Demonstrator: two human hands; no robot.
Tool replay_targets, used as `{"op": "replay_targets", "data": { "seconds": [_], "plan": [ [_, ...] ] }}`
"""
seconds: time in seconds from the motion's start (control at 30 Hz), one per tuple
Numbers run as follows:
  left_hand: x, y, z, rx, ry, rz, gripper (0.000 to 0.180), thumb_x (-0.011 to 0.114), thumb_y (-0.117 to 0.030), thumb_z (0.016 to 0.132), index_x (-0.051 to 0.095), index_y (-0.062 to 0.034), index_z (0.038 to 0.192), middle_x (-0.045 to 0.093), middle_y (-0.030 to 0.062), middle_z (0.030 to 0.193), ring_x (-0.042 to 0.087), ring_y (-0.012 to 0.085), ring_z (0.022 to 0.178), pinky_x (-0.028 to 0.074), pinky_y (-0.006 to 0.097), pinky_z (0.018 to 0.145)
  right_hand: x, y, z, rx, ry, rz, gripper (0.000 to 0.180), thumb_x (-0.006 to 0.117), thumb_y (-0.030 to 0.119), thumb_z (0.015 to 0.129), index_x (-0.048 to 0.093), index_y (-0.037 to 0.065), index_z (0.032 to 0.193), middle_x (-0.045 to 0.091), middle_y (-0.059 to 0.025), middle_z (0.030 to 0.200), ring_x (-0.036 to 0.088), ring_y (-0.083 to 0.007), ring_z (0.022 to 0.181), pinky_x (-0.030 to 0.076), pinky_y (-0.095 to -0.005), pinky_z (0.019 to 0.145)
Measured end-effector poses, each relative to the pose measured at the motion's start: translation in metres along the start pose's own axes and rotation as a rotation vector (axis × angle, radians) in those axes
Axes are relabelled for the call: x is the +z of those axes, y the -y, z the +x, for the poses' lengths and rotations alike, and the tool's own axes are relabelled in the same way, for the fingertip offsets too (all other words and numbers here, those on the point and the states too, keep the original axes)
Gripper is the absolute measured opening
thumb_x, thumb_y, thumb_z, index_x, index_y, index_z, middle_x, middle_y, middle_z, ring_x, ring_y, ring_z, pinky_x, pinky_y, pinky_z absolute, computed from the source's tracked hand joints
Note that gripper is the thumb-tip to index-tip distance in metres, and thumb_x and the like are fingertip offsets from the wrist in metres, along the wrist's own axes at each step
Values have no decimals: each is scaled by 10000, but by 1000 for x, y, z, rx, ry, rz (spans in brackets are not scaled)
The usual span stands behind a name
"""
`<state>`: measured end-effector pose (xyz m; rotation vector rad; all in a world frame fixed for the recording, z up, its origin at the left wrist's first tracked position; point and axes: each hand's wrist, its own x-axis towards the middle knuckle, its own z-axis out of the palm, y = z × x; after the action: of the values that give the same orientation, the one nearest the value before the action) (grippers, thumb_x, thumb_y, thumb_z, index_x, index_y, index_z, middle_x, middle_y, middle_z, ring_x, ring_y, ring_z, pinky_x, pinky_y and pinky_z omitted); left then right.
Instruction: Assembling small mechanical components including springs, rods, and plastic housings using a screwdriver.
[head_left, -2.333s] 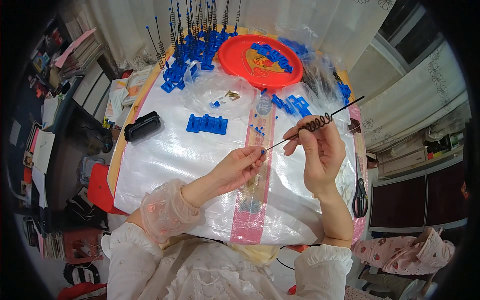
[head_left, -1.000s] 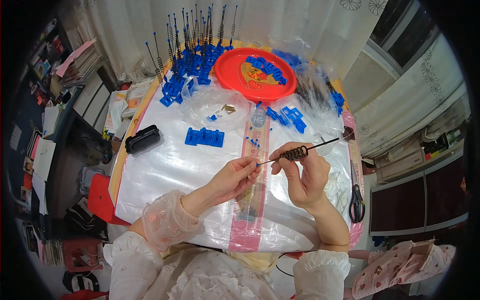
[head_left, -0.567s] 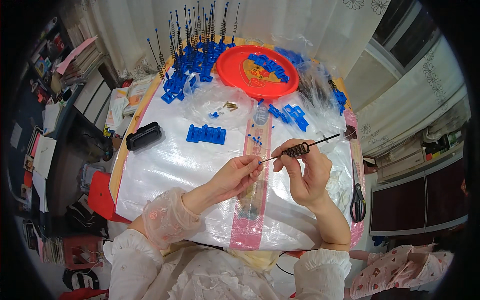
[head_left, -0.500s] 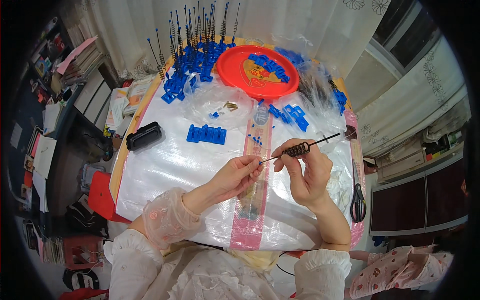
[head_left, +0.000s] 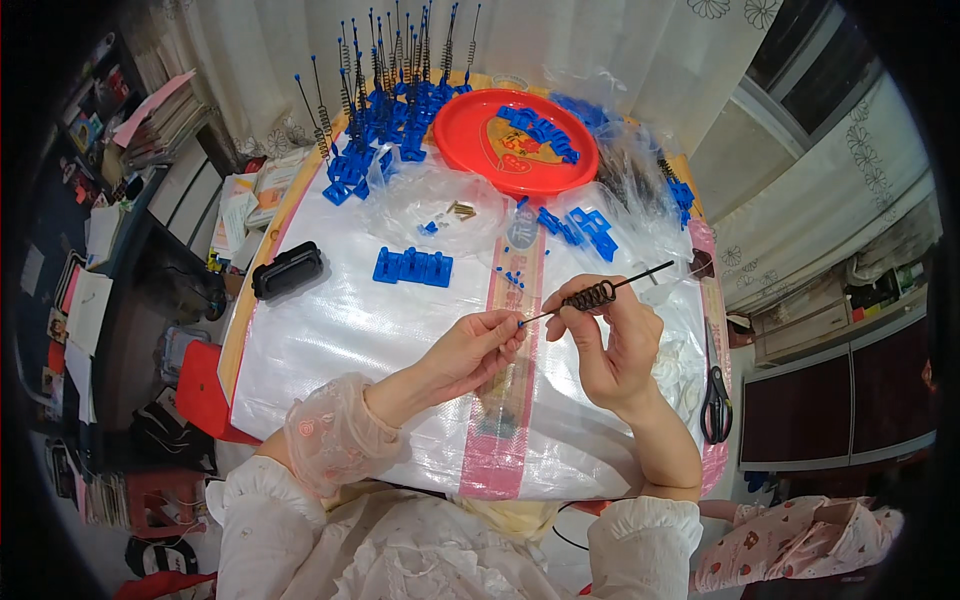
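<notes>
A dark coiled wire (head_left: 590,297) lies slantwise right of the frame's centre, held clear of the white sheet (head_left: 330,350) between two hands. Its thin end points to the lower left and finishes in a small blue tip (head_left: 521,324); the thicker straight end sticks out toward the upper right.

The left hand (head_left: 470,350) is pinched nearly closed, thumb against forefinger at the blue tip, the other fingers loosely curled. The right hand (head_left: 620,355) is half curled, its thumb and fingers closed on the wire around the lower end of the coil, which lies along the forefinger. The fingers hide part of the wire, so exactly where the right fingertips press is hard to tell.

The wire looks light and springy: the coil would likely flex under a sideways push, while the straight lengths seem stiffer. It is probably smooth enough to roll between the fingers, so the straight shank just beside the coil should give the steadiest hold. The tip is tiny and is best taken in a fingertip pinch.

Small blue caps (head_left: 511,275) are scattered just above the hands, with a row of blue brackets (head_left: 412,268) to their left. Similar coiled wires stand on blue bases (head_left: 385,115) at upper left, beside a red tray (head_left: 470,150). Black-handled scissors (head_left: 716,405) lie at the right edge of the sheet.
</notes>
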<state>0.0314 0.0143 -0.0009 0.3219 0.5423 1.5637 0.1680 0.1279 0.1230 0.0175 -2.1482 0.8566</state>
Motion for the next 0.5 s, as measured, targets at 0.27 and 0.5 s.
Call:
{"op": "replay_targets", "data": {
  "seconds": [0.27,0.5],
  "plan": [
    [2,-1,-1,-6,-1,15,201,578,-246,1017,623,-54,1057,590,-45,908,546,6,796,474,163,730,-3,0,3,-50,80,-39,86,537,-5,958,567,-77,994,697,-135,848,699,-174,645,535,-260,588],
    [-2,1,0,-8,6,-1,202,548,-236,1036,610,-54,1096,587,-37,964,547,2,811,477,165,730,-1,-1,4,-37,108,-27,87,543,-14,956,566,-79,1009,696,-136,860,701,-174,660,535,-263,593]
  ]
}}
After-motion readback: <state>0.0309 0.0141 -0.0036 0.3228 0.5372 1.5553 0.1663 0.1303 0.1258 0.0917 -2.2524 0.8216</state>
